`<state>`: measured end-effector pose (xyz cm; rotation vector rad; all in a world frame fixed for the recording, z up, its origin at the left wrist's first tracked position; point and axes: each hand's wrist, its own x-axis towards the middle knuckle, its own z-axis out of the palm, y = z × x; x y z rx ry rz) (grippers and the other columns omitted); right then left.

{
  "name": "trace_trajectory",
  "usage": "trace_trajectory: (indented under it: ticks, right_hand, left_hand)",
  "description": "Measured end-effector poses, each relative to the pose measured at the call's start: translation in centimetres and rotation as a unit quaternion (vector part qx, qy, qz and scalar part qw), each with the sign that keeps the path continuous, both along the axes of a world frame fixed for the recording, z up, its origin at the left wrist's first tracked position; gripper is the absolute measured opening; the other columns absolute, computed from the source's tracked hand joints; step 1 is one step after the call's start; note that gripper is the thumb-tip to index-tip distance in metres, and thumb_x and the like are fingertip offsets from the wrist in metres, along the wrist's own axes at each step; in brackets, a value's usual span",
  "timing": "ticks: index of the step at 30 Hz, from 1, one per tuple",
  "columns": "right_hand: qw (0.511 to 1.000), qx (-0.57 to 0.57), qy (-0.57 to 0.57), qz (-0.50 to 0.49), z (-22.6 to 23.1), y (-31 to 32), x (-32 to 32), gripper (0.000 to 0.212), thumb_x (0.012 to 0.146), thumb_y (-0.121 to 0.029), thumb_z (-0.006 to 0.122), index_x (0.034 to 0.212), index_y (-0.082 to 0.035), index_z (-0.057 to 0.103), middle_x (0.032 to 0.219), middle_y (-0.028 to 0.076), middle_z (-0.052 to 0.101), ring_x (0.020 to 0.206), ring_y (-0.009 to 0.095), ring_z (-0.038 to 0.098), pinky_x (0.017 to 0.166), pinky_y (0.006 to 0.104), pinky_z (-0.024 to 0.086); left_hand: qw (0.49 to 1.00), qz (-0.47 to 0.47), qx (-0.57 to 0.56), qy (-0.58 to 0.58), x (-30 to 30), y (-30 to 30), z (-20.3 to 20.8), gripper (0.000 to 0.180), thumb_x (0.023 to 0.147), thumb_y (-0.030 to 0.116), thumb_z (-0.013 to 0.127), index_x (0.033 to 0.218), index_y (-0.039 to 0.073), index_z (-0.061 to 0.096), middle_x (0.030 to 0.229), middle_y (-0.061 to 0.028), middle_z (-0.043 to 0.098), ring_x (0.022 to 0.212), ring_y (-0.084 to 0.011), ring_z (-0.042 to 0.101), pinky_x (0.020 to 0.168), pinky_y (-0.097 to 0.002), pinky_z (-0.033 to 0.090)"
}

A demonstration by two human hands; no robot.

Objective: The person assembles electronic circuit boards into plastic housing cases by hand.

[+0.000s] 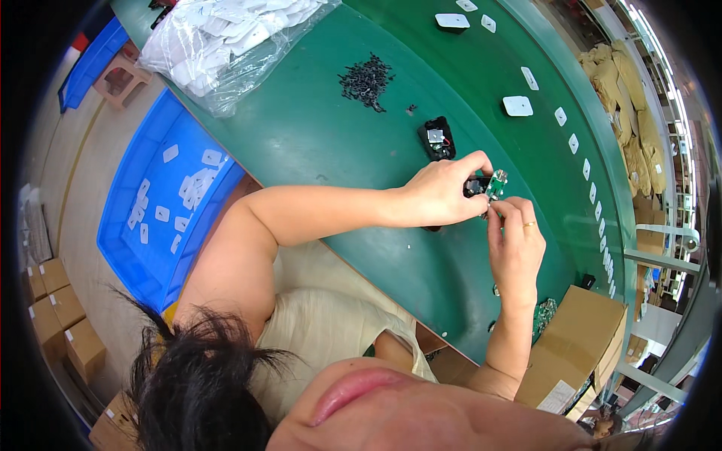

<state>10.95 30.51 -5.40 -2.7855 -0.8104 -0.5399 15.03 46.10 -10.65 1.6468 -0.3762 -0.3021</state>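
My left hand (442, 192) reaches over the green table, its thumb and fingers closed around a small black plastic housing (474, 186). A green circuit board (497, 183) with a metal connector rises at the housing's right side, next to my left thumb. Against the board's lower end, my right hand (517, 239) pinches with thumb and forefinger; whatever lies between those fingertips is too small to make out. Just beyond my left hand is another black housing (438, 140), open side up, with a silvery part and thin wires inside. Part of a dark piece shows beneath my left wrist.
Small black parts (366, 82) lie in a heap beyond my hands, near a clear bag of white covers (226, 45). A green conveyor belt (481, 56) carries white pieces at right. A cardboard box (573, 349) stands near my right forearm; a blue bin (135, 252) sits left.
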Motion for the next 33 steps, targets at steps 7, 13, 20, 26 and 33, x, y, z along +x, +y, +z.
trace_trajectory:
  ticks: [7,13,20,26,33]
  right_hand:
    - [0.965,0.229,0.130,0.009,-1.6,-1.4,1.6,0.011,0.076,0.004,0.062,0.085,0.000,0.057,0.083,0.011,0.056,0.072,0.021,0.057,0.061,0.0282,0.048]
    - [0.964,0.237,0.103,0.062,-1.4,-1.8,2.6,0.015,0.074,0.004,0.062,0.086,0.000,0.054,0.081,0.010,0.054,0.071,0.022,0.056,0.060,0.0300,0.047]
    - [0.996,0.037,-0.015,0.078,-0.2,-1.9,2.6,0.017,0.072,-0.001,0.063,0.083,-0.002,0.050,0.077,0.008,0.052,0.068,0.021,0.056,0.053,0.0305,0.047]
    - [0.996,-0.079,-0.008,0.050,0.7,-1.2,2.4,0.018,0.068,-0.003,0.061,0.079,-0.003,0.047,0.074,0.007,0.046,0.069,0.020,0.055,0.050,0.0311,0.047]
    - [0.995,-0.092,-0.010,0.047,0.4,-0.7,2.7,0.019,0.066,-0.003,0.061,0.080,-0.003,0.047,0.076,0.007,0.047,0.069,0.020,0.055,0.050,0.0292,0.048]
  left_hand:
    - [0.997,0.039,-0.040,-0.051,1.1,-0.6,-1.6,0.031,0.074,0.018,0.062,0.100,0.005,0.050,0.078,-0.0090,0.058,0.071,-0.0156,0.057,0.064,-0.0307,0.046]
    - [0.991,0.018,-0.127,-0.031,1.4,-0.2,-0.9,0.026,0.077,0.012,0.060,0.100,0.004,0.050,0.080,-0.0048,0.060,0.071,-0.0087,0.053,0.064,-0.0253,0.044]
    - [0.996,0.032,-0.078,-0.023,0.7,0.0,-0.3,0.027,0.075,0.015,0.059,0.099,0.005,0.052,0.081,-0.0089,0.063,0.072,-0.0150,0.058,0.067,-0.0287,0.045]
    - [0.990,0.062,-0.028,-0.126,0.2,0.0,0.1,0.026,0.074,0.013,0.060,0.097,0.006,0.053,0.078,-0.0095,0.062,0.065,-0.0217,0.060,0.062,-0.0306,0.047]
    - [0.971,0.097,0.033,-0.214,0.4,0.2,0.5,0.024,0.072,0.011,0.061,0.094,0.006,0.054,0.077,-0.0100,0.062,0.063,-0.0276,0.060,0.056,-0.0344,0.048]
